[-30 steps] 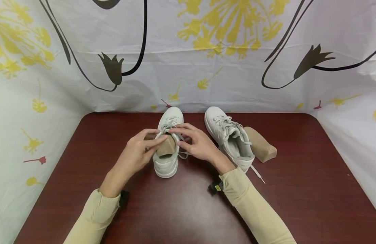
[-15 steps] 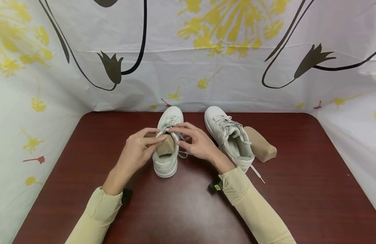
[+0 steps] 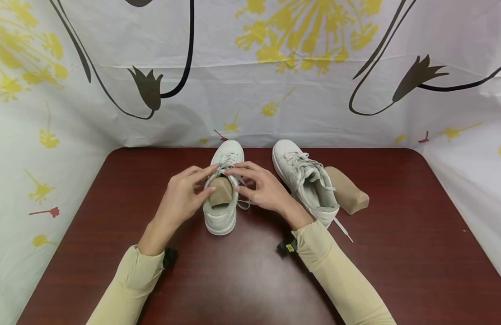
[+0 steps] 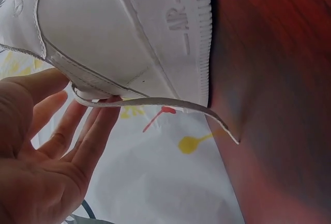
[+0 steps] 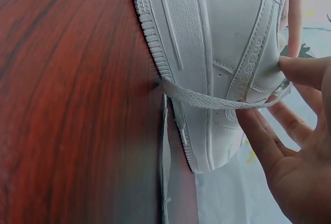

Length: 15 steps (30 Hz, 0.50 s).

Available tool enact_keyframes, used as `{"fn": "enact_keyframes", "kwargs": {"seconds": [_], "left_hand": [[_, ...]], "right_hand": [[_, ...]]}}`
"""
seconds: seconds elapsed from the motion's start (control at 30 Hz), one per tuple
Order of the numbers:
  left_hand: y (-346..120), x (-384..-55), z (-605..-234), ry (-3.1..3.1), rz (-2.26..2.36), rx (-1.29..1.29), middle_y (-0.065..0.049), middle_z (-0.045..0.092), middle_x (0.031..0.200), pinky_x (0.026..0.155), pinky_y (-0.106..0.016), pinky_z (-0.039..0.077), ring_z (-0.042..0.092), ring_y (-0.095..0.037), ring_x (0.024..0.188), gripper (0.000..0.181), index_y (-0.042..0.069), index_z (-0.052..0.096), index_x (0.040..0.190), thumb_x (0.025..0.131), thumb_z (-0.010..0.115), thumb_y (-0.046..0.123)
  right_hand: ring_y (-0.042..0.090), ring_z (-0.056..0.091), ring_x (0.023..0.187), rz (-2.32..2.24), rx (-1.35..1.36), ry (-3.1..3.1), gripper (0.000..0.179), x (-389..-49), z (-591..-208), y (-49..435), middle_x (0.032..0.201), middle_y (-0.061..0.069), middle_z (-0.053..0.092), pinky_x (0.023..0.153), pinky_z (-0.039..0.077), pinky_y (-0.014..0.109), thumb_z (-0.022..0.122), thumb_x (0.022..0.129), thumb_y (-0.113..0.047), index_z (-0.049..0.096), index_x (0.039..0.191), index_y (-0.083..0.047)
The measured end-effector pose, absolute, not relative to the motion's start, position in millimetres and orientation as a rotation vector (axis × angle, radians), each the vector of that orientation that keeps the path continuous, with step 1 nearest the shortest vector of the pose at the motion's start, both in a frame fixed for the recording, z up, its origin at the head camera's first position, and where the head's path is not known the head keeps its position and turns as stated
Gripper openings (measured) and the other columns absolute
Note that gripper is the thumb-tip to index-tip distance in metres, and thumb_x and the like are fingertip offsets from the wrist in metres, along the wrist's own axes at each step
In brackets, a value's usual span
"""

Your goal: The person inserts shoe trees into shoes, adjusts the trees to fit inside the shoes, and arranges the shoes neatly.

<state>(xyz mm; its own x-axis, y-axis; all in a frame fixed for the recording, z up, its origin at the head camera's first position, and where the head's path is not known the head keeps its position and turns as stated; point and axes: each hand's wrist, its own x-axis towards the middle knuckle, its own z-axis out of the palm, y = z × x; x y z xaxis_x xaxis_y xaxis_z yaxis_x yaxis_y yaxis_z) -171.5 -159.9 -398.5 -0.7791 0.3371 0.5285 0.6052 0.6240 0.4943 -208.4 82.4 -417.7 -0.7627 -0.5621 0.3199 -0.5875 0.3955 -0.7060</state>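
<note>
A white sneaker (image 3: 221, 221) stands in the head view with its toe away from me. A tan shoe insert (image 3: 222, 192) sits in its opening. My left hand (image 3: 181, 194) holds the left side of the sneaker's opening, thumb at the collar and fingers by the laces (image 3: 227, 163). Opposite it, my right hand (image 3: 264, 187) grips the right side, its fingers at the tongue and its thumb on the collar. Loose lace (image 5: 207, 100) hangs down the sneaker's side in the right wrist view. Some fingertips are hidden behind the upper.
A second white sneaker (image 3: 303, 180), with loosened laces, lies to the right on the dark red table (image 3: 242, 280). Beside it is another tan insert (image 3: 347, 192). A patterned white cloth (image 3: 217, 99) hangs behind the table's far edge.
The left hand's fingers have shifted from over the insert up toward the laces, leaving its thumb by the collar. My right hand and both sneakers stay almost in place.
</note>
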Motion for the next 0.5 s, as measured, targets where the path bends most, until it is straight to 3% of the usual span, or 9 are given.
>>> {"fn": "enact_keyframes", "kwargs": {"seconds": [0.3,0.5], "left_hand": [[-155.3,-176.7,-400.7,-2.486,-0.845,-0.742,-0.008,0.060,0.094,0.068,-0.033,0.053,0.063,-0.019,0.076,0.048,0.009,0.070,0.124,0.078,0.084,0.004],[-157.2,-175.3,-400.7,-2.501,-0.905,-0.715,-0.008,0.062,0.096,0.069,-0.034,0.056,0.067,-0.020,0.078,0.050,0.008,0.069,0.123,0.076,0.084,0.003]], "right_hand": [[0.009,0.060,0.101,1.235,1.051,-2.607,0.042,-208.0,-413.9,81.6,0.133,-0.008,0.055,0.084,0.049,0.031,0.071,0.091,-0.020,0.065,0.132,-0.028],[0.010,0.058,0.107,1.235,1.065,-2.601,0.042,-207.0,-414.7,80.7,0.134,-0.008,0.056,0.087,0.049,0.035,0.071,0.091,-0.020,0.066,0.132,-0.028]]}}
